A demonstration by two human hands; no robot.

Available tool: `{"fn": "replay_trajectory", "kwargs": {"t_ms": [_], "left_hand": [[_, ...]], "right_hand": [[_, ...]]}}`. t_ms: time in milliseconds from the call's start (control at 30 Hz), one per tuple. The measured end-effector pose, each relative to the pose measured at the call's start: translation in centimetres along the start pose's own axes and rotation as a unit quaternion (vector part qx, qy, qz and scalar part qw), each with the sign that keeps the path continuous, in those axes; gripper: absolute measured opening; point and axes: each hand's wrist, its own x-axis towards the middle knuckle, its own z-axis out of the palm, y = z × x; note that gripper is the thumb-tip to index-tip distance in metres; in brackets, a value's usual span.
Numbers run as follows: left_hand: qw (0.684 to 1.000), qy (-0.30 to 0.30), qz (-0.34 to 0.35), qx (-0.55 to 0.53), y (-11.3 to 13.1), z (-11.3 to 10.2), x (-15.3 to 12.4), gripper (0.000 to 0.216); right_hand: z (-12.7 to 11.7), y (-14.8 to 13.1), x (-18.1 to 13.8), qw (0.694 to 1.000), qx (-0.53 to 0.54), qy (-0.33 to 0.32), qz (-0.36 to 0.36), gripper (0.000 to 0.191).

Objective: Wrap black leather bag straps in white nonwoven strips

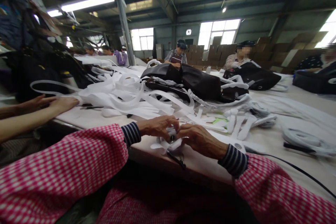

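Note:
Near the table's front edge, my left hand (160,126) and my right hand (202,140) meet over a small white-wrapped piece (168,145). The fingers of both hands are bent and pinch its white wrapping from either side. A shiny metal part (172,139) shows between the fingertips; its exact kind is too small to make out. Just below, a dark tool or strap end (177,160) lies at the table edge, partly under the white wrapping. Loose white strips (136,106) are heaped right behind my hands.
Dark bags (201,80) stand on the table (265,138) beyond the strips. At left, another person's hands (61,105) rest by the heap near black bags (42,73). Coiled white-wrapped straps (307,140) and a black cord (294,166) lie at right. Several people sit across.

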Motion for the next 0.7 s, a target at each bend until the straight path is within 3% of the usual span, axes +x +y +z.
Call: {"fn": "replay_trajectory", "kwargs": {"t_ms": [100, 333, 400, 567, 633, 700], "left_hand": [[0.999, 0.014, -0.017, 0.027, -0.1, 0.3, -0.6, 0.034], [0.984, 0.084, -0.125, 0.092, 0.2, 2.1, -4.6, 0.029], [0.984, 0.102, -0.107, 0.097, -0.2, 2.3, -4.6, 0.028], [0.991, 0.116, 0.029, 0.062, -1.9, 2.7, -3.4, 0.03], [0.993, 0.112, 0.031, 0.032, -2.6, 2.9, -3.2, 0.027], [0.992, 0.125, 0.028, 0.016, -3.1, 3.1, -3.3, 0.028]], "right_hand": [[-0.3, 0.1, 0.9, 0.999, -0.024, -0.031, -0.013, 0.045], [-0.2, 0.4, 3.3, 0.993, -0.082, -0.084, 0.031, 0.047], [0.0, 0.4, 3.4, 0.994, -0.064, -0.08, 0.03, 0.043], [-0.6, -0.4, 2.8, 0.994, 0.015, -0.096, 0.055, 0.038], [-1.6, -1.0, 3.0, 0.987, 0.055, -0.12, 0.087, 0.046], [-2.8, -1.8, 3.6, 0.984, 0.084, -0.103, 0.119, 0.051]]}}
